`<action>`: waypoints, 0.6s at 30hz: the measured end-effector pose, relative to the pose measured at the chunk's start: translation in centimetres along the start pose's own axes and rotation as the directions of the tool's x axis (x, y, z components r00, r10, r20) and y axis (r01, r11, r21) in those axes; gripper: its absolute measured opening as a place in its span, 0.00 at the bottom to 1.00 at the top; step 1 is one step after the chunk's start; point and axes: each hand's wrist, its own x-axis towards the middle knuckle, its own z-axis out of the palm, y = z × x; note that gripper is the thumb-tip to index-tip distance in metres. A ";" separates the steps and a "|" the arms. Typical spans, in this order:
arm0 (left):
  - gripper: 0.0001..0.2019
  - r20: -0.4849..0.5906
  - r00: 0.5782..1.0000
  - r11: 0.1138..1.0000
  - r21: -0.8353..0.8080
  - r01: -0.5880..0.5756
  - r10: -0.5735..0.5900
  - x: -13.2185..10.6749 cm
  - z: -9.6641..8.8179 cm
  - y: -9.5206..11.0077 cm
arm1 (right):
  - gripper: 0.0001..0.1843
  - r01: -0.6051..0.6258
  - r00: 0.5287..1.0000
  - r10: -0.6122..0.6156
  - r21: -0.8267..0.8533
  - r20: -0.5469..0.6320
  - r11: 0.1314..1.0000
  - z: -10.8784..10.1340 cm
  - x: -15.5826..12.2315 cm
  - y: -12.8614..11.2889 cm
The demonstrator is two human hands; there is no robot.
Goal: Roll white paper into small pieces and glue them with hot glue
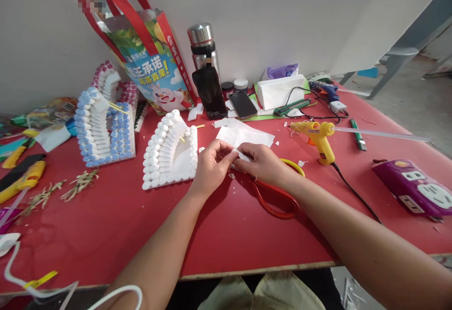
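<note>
Over the middle of the table my left hand (212,166) and my right hand (266,162) meet, fingers pinched on a small white piece (244,156) that looks like paper or thin foam. Most of it is hidden by the fingers. Beneath my right wrist lie scissors with a red handle loop (277,213) and a yellow one (294,165). White paper sheets (247,133) rest just beyond my hands, with small white scraps around. Left of my left hand stands a curved white model (169,159) edged with white rounded pieces.
A similar blue-and-white model (106,131) stands further left. Behind are a printed bag (155,70), a steel flask (203,42) and a phone (243,104). To the right are a yellow glue gun (316,136), a green cutter (358,135) and a purple power socket (415,187).
</note>
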 end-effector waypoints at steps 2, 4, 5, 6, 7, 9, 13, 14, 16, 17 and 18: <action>0.10 0.000 1.000 1.000 0.001 -0.001 0.001 0.0 0.0 0.0 | 0.11 -0.002 1.000 0.002 0.003 0.000 1.000 0.0 0.0 -0.1; 0.09 0.004 1.000 1.000 0.001 -0.006 0.006 0.0 0.0 -0.1 | 0.10 -0.002 1.000 0.002 0.002 0.000 1.000 0.0 -0.1 -0.1; 0.09 0.004 1.000 1.000 0.001 -0.008 0.008 0.0 0.0 -0.1 | 0.10 -0.001 1.000 0.001 0.002 0.000 1.000 0.0 -0.1 -0.2; 0.09 0.004 1.000 1.000 0.001 -0.009 0.009 0.0 0.0 -0.1 | 0.10 0.001 1.000 -0.001 0.001 0.000 1.000 0.0 -0.1 -0.2; 0.09 0.004 1.000 1.000 0.000 -0.010 0.010 0.0 0.0 -0.1 | 0.10 0.001 1.000 -0.001 0.001 0.000 1.000 0.0 -0.1 -0.2; 0.10 0.006 1.000 1.000 0.000 -0.008 0.008 0.1 0.0 -0.1 | 0.10 0.002 1.000 -0.002 0.000 0.002 1.000 0.0 -0.1 -0.2; 0.10 0.008 1.000 1.000 0.006 -0.005 0.004 0.0 0.0 -0.1 | 0.11 0.005 1.000 -0.005 -0.002 0.005 1.000 0.0 -0.1 -0.2; 0.10 0.008 1.000 1.000 0.010 -0.006 0.006 0.0 0.0 0.0 | 0.11 0.005 1.000 -0.005 -0.003 0.004 1.000 0.0 -0.1 -0.1; 0.09 0.007 1.000 1.000 0.012 -0.009 0.009 -0.1 0.0 0.0 | 0.11 0.004 1.000 -0.004 -0.001 0.000 1.000 0.0 -0.1 -0.1; 0.10 0.005 1.000 1.000 0.008 -0.009 0.009 -0.1 0.0 0.1 | 0.11 -0.001 1.000 0.001 0.008 -0.002 1.000 0.0 -0.1 -0.1; 0.10 0.001 1.000 1.000 0.002 -0.008 0.008 -0.1 0.1 0.1 | 0.11 -0.010 1.000 0.010 0.028 -0.004 1.000 0.0 0.0 -0.1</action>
